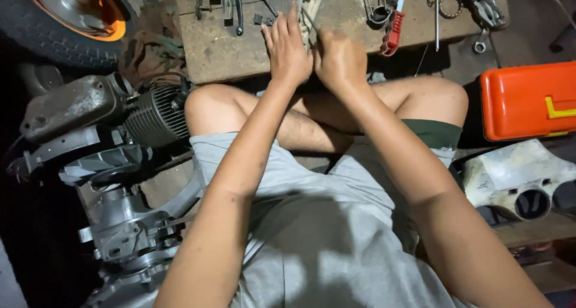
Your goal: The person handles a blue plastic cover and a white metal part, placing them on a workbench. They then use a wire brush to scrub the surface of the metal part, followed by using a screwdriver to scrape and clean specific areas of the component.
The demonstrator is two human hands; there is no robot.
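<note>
The left hand (287, 50) has its fingers (282, 29) stretched out nearly straight, pressed flat against the side of a pale, worn bar-shaped part (312, 8) that runs up toward the top centre of the frame. The right hand (339, 59) is clenched into a fist beside it, touching the left, apparently gripping a thin metal tool or wire (311, 21) against the same part; exactly what it grasps is hidden. This looks like fitting or working something on the pale part, steadied by the left palm; the next move seems to call for firm bracing and a small, controlled effort. The part lies on the wooden desk (222, 50), with a red-handled tool (392, 35) at upper right, an orange case (528, 101) at right, an engine (120, 164) at left.
</note>
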